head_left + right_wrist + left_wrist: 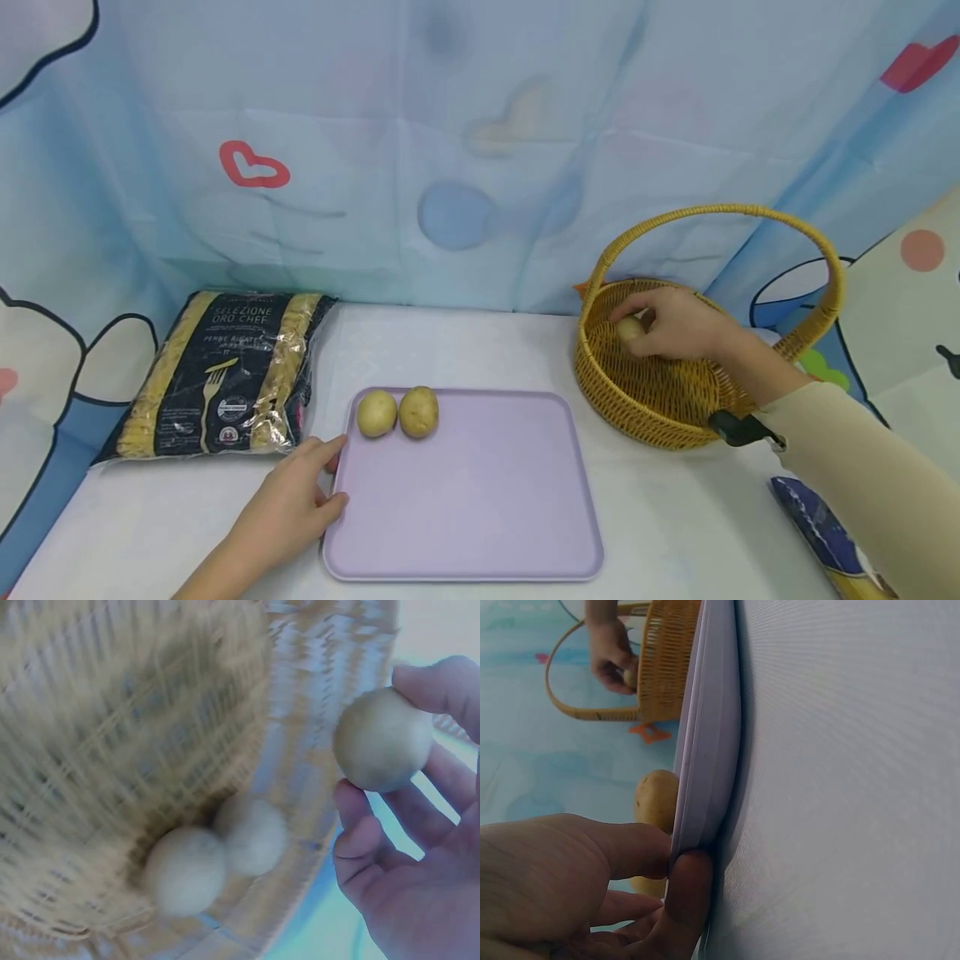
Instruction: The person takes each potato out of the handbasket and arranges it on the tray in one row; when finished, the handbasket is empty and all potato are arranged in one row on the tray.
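My right hand [675, 325] grips a round potato [631, 330] over the wicker basket [637, 417]. Its thumb and fingers are around that potato in the right wrist view. Two more potatoes [186, 871] lie close together inside the basket, blurred. Over at the lilac tray [465, 500], my left hand [281, 504] pinches the left rim, with fingers [688, 889] against the outer wall. Side by side in the tray's far left corner sit a paler potato [377, 413] and a browner potato [418, 412].
A bag of penne pasta [225, 375] lies at the back left, beyond my left hand. The basket's tall arched handle [720, 210] rises over my right forearm. A blue and yellow packet [821, 529] lies at the near right, partly behind the sleeve. A patterned curtain [480, 150] hangs behind the table.
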`<state>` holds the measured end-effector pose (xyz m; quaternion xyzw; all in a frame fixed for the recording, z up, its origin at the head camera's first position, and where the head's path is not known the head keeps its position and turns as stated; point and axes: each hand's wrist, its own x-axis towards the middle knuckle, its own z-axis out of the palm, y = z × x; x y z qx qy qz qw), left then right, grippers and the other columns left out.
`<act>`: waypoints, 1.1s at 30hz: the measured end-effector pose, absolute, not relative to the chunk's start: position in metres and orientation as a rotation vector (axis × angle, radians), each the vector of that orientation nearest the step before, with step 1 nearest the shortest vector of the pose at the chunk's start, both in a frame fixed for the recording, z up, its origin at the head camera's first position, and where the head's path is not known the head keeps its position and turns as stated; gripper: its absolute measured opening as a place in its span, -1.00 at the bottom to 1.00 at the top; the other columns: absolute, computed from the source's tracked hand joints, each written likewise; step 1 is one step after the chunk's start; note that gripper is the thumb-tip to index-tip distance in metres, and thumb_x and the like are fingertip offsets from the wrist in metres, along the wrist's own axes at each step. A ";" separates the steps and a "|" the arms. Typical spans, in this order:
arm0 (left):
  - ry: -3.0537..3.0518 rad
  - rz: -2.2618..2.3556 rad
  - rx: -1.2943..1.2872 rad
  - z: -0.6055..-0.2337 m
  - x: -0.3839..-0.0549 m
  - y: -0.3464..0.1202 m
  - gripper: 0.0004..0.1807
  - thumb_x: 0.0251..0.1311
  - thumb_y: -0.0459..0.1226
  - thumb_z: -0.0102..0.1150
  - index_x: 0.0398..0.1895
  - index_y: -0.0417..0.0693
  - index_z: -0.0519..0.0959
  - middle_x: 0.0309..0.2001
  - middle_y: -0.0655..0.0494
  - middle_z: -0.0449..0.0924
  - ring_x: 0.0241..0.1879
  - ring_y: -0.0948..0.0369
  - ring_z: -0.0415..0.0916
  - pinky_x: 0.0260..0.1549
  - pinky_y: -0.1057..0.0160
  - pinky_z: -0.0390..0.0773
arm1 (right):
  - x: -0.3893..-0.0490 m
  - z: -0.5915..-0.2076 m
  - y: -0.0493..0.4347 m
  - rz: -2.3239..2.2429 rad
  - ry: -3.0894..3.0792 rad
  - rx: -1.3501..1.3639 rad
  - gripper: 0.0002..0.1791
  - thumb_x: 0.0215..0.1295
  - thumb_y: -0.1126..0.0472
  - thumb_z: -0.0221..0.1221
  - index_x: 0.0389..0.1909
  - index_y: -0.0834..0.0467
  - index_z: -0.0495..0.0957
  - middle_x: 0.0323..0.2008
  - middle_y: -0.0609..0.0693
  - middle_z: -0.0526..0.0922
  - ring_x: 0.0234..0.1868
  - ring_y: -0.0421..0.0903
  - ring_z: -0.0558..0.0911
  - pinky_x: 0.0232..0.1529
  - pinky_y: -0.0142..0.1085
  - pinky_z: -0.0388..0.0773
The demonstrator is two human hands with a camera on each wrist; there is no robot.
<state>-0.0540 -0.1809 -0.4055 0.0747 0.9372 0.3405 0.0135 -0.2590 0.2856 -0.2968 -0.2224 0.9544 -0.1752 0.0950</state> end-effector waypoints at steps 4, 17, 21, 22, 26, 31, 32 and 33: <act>2.918 1.063 0.233 -0.407 -0.054 -0.181 -0.31 -0.09 -0.44 0.42 0.22 -0.37 0.44 -0.28 0.17 0.43 -0.58 0.43 0.34 -0.55 0.40 0.46 | -0.247 -0.289 0.272 -0.624 2.842 -0.661 -0.61 0.11 0.06 0.37 0.00 -0.01 0.64 -0.26 -0.03 0.65 -0.29 -0.03 0.59 -0.44 -0.20 0.51; 2.919 1.064 0.232 -0.408 -0.053 -0.182 -0.29 -0.10 -0.44 0.42 0.23 -0.37 0.44 -0.28 0.18 0.42 -0.58 0.44 0.34 -0.55 0.40 0.46 | -0.219 -0.287 0.221 -0.726 2.813 -0.736 -0.60 0.06 0.08 0.41 -0.01 -0.08 0.65 -0.30 -0.07 0.65 -0.33 -0.07 0.55 -0.42 -0.26 0.52; 2.915 1.059 0.230 -0.408 -0.054 -0.182 -0.30 -0.08 -0.44 0.42 0.23 -0.36 0.44 -0.28 0.18 0.42 -0.57 0.43 0.35 -0.56 0.40 0.46 | -0.213 -0.293 0.202 -0.739 2.786 -0.777 -0.59 0.03 0.09 0.42 -0.03 -0.13 0.65 -0.38 -0.13 0.66 -0.42 -0.10 0.54 -0.49 -0.28 0.49; 2.914 1.056 0.227 -0.408 -0.054 -0.182 -0.29 -0.08 -0.43 0.42 0.23 -0.36 0.44 -0.28 0.18 0.42 -0.57 0.43 0.35 -0.56 0.40 0.46 | -0.212 -0.295 0.196 -0.745 2.777 -0.793 -0.60 0.02 0.08 0.42 -0.05 -0.13 0.66 -0.37 -0.14 0.65 -0.42 -0.11 0.55 -0.49 -0.28 0.48; 2.910 1.055 0.223 -0.408 -0.053 -0.183 -0.30 -0.08 -0.43 0.42 0.23 -0.36 0.44 -0.27 0.18 0.42 -0.57 0.43 0.35 -0.55 0.40 0.46 | -0.210 -0.306 0.176 -0.782 2.730 -0.887 -0.62 -0.01 0.13 0.42 -0.08 -0.10 0.68 -0.28 -0.19 0.67 -0.30 -0.12 0.59 -0.45 -0.26 0.53; 2.914 1.064 0.237 -0.408 -0.053 -0.182 -0.30 -0.08 -0.43 0.42 0.23 -0.37 0.44 -0.27 0.17 0.42 -0.57 0.42 0.34 -0.56 0.40 0.46 | -0.208 -0.321 0.152 -0.793 2.677 -0.981 -0.61 -0.06 0.18 0.40 -0.11 -0.02 0.69 -0.23 -0.22 0.67 -0.28 -0.13 0.61 -0.34 -0.28 0.55; 2.914 1.066 0.240 -0.407 -0.053 -0.182 -0.30 -0.08 -0.44 0.42 0.23 -0.37 0.44 -0.28 0.17 0.42 -0.57 0.42 0.34 -0.56 0.40 0.46 | -0.208 -0.323 0.147 -0.792 2.668 -0.977 -0.61 -0.06 0.19 0.40 -0.11 -0.01 0.69 -0.23 -0.22 0.67 -0.28 -0.12 0.61 -0.33 -0.28 0.54; 2.915 1.067 0.244 -0.407 -0.053 -0.182 -0.30 -0.08 -0.44 0.41 0.23 -0.38 0.44 -0.28 0.17 0.42 -0.57 0.42 0.34 -0.56 0.40 0.45 | -0.207 -0.325 0.142 -0.778 2.671 -0.977 -0.61 -0.08 0.18 0.40 -0.11 0.00 0.70 -0.26 -0.23 0.67 -0.29 -0.12 0.61 -0.32 -0.28 0.54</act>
